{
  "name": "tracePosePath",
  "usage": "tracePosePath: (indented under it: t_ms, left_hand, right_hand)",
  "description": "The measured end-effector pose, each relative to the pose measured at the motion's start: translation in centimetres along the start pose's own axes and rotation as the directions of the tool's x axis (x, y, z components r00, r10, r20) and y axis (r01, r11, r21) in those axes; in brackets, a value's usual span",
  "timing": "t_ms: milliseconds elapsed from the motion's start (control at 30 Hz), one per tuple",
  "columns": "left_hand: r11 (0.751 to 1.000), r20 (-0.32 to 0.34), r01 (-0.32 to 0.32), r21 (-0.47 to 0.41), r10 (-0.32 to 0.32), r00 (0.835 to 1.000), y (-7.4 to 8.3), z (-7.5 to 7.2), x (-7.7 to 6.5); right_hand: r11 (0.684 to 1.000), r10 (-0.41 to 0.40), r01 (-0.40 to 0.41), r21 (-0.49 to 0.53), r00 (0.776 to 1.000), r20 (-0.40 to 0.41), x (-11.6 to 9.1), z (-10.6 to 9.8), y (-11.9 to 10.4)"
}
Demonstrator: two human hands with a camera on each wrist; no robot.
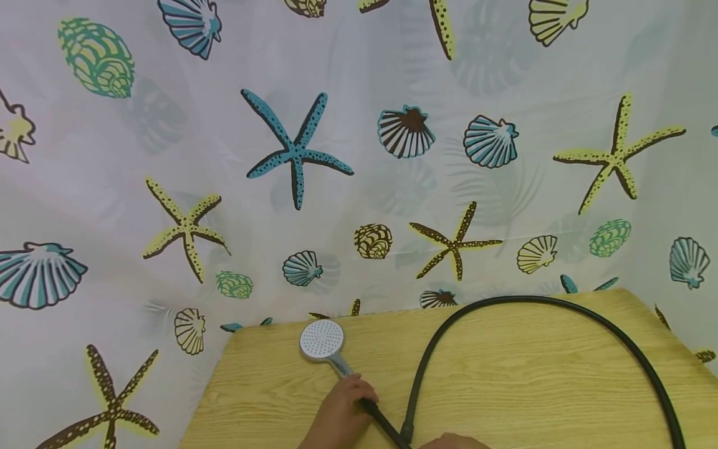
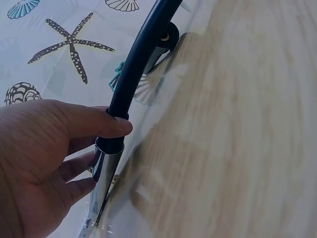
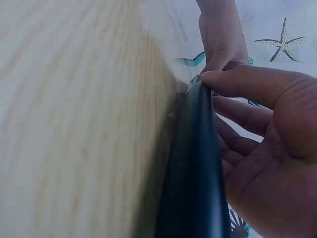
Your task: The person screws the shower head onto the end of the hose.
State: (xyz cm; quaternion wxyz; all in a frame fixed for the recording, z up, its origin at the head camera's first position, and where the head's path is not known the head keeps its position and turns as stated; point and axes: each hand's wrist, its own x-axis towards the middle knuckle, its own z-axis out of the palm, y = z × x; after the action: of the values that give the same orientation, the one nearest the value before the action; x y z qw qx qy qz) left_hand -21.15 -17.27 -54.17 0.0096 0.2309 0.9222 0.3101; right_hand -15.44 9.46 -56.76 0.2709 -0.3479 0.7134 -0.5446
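A hand shower (image 1: 321,340) with a round white spray face and chrome handle lies toward the left of the table. My left hand (image 1: 343,411) grips it where the chrome handle meets the black shower hose (image 1: 384,424). In the left wrist view, thumb and fingers wrap round the black collar (image 2: 110,144) at that joint. My right hand (image 1: 455,441), mostly cut off in the head view, holds the hose further down; in the right wrist view its thumb and fingers (image 3: 242,111) pinch the hose. Beside the held hose is a black hose end (image 1: 407,430).
The hose loops in a wide arc (image 1: 527,299) across the right part of the wood-grain table (image 1: 521,368). A white curtain (image 1: 348,187) printed with shells and starfish hangs behind and at both sides, meeting the table's back edge.
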Motion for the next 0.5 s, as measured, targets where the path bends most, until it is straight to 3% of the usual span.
tracePosePath:
  t_ms: [100, 300, 433, 500]
  left_hand:
    - [1.000, -0.007, -0.001, 0.006, 0.001, 1.000, -0.1, 0.0, 0.0]
    - [1.000, -0.031, 0.000, 0.016, 0.000, 1.000, -0.4, -0.1, 0.0]
    - [1.000, -0.049, 0.005, 0.006, -0.005, 0.999, -0.6, -0.1, -0.1]
    - [1.000, -0.053, 0.009, -0.001, -0.009, 0.999, -0.6, -0.1, 0.0]
  right_hand:
    - [0.999, -0.005, 0.006, -0.048, 1.000, 0.015, 0.1, -0.1, 0.3]
    - [0.970, -0.113, 0.123, -0.208, 0.992, 0.057, 0.0, -0.2, 0.7]
    - [0.969, -0.140, 0.142, -0.201, 0.990, 0.022, -0.3, -0.2, 0.6]
    - [0.986, -0.082, 0.074, -0.147, 0.995, -0.048, -0.8, -0.2, 0.5]
